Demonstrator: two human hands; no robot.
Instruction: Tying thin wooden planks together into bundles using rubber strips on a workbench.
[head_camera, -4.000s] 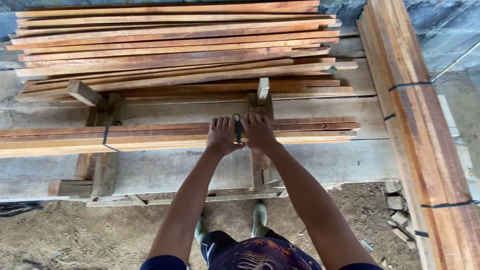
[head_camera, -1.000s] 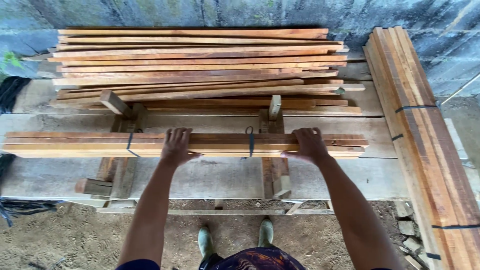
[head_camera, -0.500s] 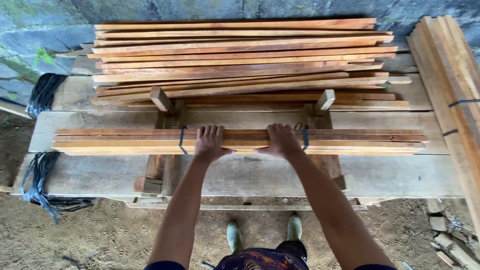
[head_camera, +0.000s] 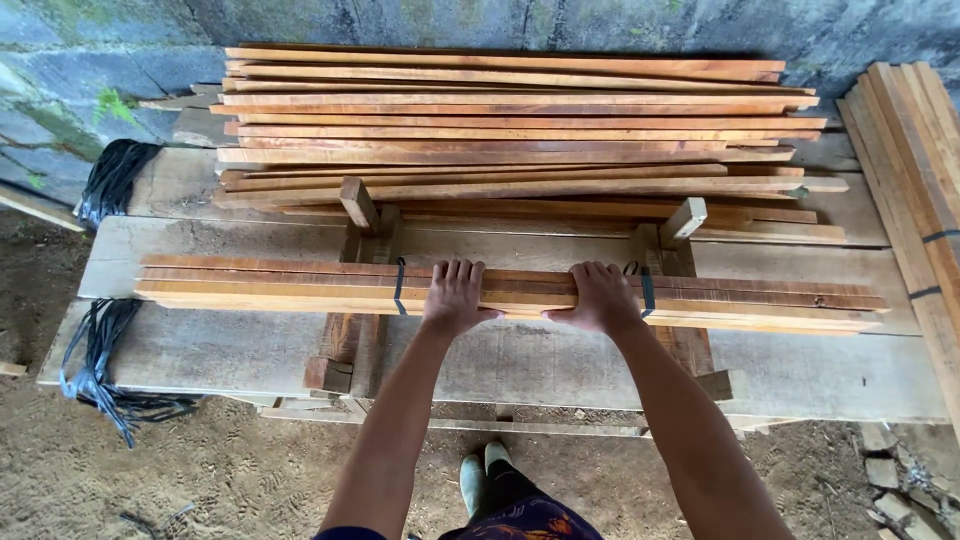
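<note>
Since a second ago, both hands have slid closer together on the bundle of sticks (head_camera: 300, 285), which hasn't moved. In the head view, the left hand (head_camera: 452, 297) and the right hand (head_camera: 602, 297) lie on top of the bundle, fingers curled over its far edge, holding it. The bundle lies across the wooden table (head_camera: 200, 345), tied with two black straps (head_camera: 399, 287). Far behind is a loose pile of sticks (head_camera: 520, 120). With hands so close to the middle, the long ends could tip and the bundle could slide off the near edge.
</note>
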